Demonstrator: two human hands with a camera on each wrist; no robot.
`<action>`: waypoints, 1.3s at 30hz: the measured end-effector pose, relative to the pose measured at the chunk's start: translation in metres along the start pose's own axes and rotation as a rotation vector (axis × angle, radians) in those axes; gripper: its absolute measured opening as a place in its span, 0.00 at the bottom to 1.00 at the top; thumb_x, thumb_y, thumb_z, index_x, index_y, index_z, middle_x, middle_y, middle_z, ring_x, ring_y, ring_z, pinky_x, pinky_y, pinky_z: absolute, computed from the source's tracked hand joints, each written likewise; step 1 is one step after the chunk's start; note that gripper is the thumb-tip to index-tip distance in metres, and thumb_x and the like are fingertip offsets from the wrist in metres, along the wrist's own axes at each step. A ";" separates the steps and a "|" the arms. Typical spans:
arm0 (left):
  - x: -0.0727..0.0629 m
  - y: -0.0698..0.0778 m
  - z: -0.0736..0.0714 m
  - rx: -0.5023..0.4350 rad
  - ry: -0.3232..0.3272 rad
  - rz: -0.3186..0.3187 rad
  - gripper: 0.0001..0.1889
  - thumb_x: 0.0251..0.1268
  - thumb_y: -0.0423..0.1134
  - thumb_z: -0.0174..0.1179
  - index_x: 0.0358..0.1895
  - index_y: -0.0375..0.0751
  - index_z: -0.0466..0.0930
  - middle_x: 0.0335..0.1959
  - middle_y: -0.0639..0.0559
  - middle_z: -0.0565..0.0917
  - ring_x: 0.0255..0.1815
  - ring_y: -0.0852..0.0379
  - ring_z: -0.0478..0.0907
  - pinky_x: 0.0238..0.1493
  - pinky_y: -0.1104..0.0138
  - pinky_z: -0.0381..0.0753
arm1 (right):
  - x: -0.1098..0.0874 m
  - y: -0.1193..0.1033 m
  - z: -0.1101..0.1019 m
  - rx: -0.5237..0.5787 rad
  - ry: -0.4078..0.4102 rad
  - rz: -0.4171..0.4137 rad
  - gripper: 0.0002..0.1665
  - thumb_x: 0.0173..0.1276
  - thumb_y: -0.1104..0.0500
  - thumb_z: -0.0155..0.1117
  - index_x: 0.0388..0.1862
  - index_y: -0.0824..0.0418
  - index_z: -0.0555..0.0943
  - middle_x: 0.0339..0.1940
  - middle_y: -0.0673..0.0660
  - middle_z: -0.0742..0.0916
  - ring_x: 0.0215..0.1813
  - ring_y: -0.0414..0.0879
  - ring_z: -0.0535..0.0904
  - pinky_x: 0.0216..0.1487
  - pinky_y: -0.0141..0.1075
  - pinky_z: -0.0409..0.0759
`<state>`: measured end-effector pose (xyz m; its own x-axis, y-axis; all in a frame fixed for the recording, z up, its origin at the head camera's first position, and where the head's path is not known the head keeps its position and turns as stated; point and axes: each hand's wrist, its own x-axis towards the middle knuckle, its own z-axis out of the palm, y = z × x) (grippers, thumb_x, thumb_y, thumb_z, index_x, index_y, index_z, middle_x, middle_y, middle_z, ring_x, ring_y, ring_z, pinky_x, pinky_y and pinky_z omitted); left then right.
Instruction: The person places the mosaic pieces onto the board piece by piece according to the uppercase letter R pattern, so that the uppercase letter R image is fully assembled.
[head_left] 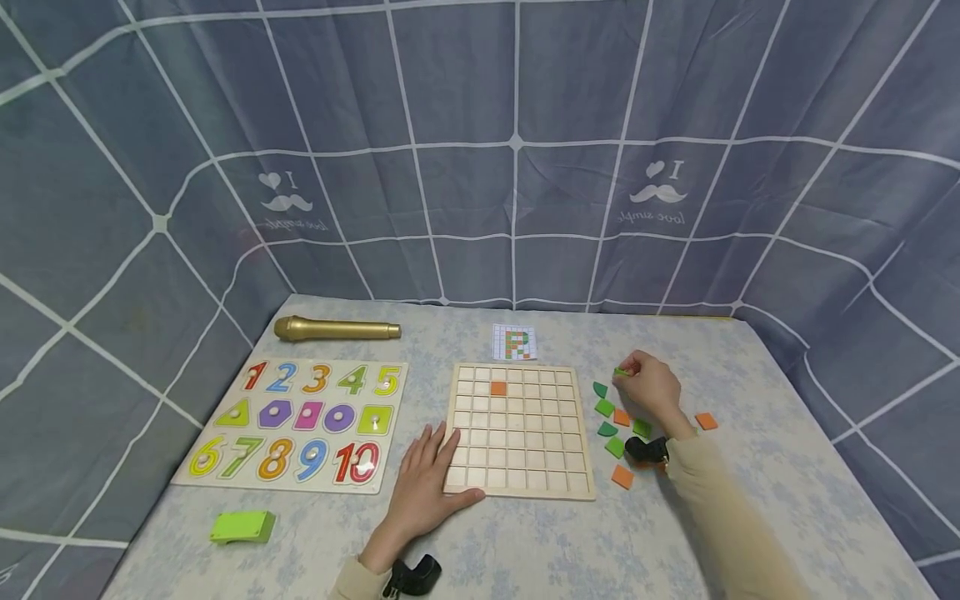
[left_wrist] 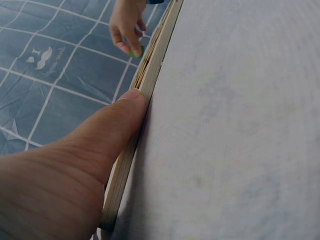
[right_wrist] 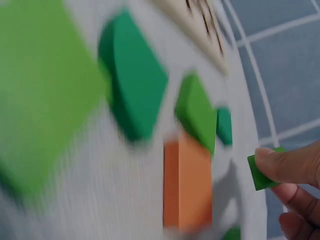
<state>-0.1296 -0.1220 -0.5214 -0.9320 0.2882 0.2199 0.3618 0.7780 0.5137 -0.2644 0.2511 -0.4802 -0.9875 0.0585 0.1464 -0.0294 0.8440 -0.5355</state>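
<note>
A square wooden grid board (head_left: 517,433) lies on the table, with one orange square tile (head_left: 498,388) in an upper cell. My left hand (head_left: 426,483) rests on the board's left edge, fingers extended; in the left wrist view its thumb (left_wrist: 117,117) lies along the wooden rim. Right of the board, my right hand (head_left: 651,387) pinches a green square tile (right_wrist: 262,172) between thumb and fingers, raised off the table. Below and beside that hand lie loose tiles: green squares (head_left: 604,407), dark green quarter-rounds (head_left: 600,389) and orange squares (head_left: 622,477).
Behind the board lies a small pattern card (head_left: 514,342) showing a coloured letter-like figure. To the left are a number-and-shape puzzle board (head_left: 292,425), a gold microphone (head_left: 337,329) and a bright green block (head_left: 242,527). A grey-blue gridded curtain (head_left: 465,192) surrounds the table.
</note>
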 end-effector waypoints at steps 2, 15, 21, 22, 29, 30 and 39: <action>0.000 0.000 -0.001 0.002 0.004 0.003 0.49 0.51 0.64 0.65 0.70 0.35 0.62 0.71 0.35 0.58 0.72 0.35 0.47 0.68 0.45 0.46 | -0.003 -0.010 0.004 0.039 0.013 -0.027 0.09 0.60 0.58 0.69 0.33 0.60 0.78 0.30 0.56 0.82 0.24 0.48 0.75 0.22 0.40 0.70; 0.000 -0.001 0.001 0.005 0.016 0.018 0.49 0.51 0.65 0.64 0.71 0.35 0.61 0.70 0.34 0.59 0.72 0.35 0.48 0.67 0.44 0.48 | -0.010 -0.072 0.044 0.286 -0.059 -0.198 0.10 0.55 0.57 0.75 0.27 0.58 0.81 0.26 0.51 0.83 0.23 0.45 0.70 0.23 0.37 0.67; 0.000 0.000 -0.001 0.008 -0.008 -0.005 0.49 0.51 0.65 0.64 0.71 0.36 0.61 0.71 0.35 0.58 0.72 0.36 0.46 0.68 0.45 0.47 | -0.014 -0.095 0.062 0.328 -0.152 -0.229 0.06 0.57 0.57 0.73 0.28 0.56 0.83 0.24 0.48 0.82 0.21 0.44 0.71 0.23 0.36 0.68; 0.000 0.001 -0.001 0.010 -0.010 -0.005 0.49 0.51 0.64 0.64 0.71 0.36 0.61 0.71 0.35 0.58 0.72 0.36 0.47 0.68 0.45 0.47 | -0.015 -0.099 0.065 0.339 -0.166 -0.232 0.06 0.58 0.58 0.73 0.28 0.56 0.83 0.24 0.48 0.82 0.21 0.44 0.71 0.23 0.36 0.68; 0.000 0.001 -0.002 0.012 -0.018 -0.008 0.48 0.51 0.64 0.64 0.71 0.37 0.61 0.71 0.36 0.58 0.73 0.37 0.46 0.68 0.45 0.46 | -0.018 -0.118 0.081 0.341 -0.199 -0.239 0.06 0.56 0.56 0.74 0.27 0.53 0.84 0.22 0.45 0.81 0.23 0.43 0.73 0.26 0.37 0.70; 0.000 0.001 -0.002 0.013 -0.018 -0.009 0.48 0.51 0.64 0.64 0.71 0.37 0.61 0.71 0.36 0.58 0.73 0.37 0.46 0.68 0.45 0.46 | -0.018 -0.120 0.082 0.341 -0.206 -0.241 0.06 0.55 0.56 0.75 0.26 0.53 0.84 0.22 0.45 0.81 0.23 0.43 0.73 0.27 0.37 0.71; 0.000 -0.001 0.000 0.030 -0.008 0.000 0.49 0.52 0.65 0.63 0.71 0.37 0.61 0.71 0.36 0.58 0.72 0.37 0.47 0.68 0.46 0.47 | -0.017 -0.127 0.089 0.322 -0.260 -0.269 0.07 0.55 0.55 0.75 0.26 0.51 0.83 0.21 0.44 0.80 0.24 0.42 0.73 0.27 0.37 0.71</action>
<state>-0.1299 -0.1231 -0.5222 -0.9321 0.2931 0.2130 0.3614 0.7944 0.4881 -0.2578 0.0954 -0.4883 -0.9430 -0.3088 0.1244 -0.2948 0.6010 -0.7429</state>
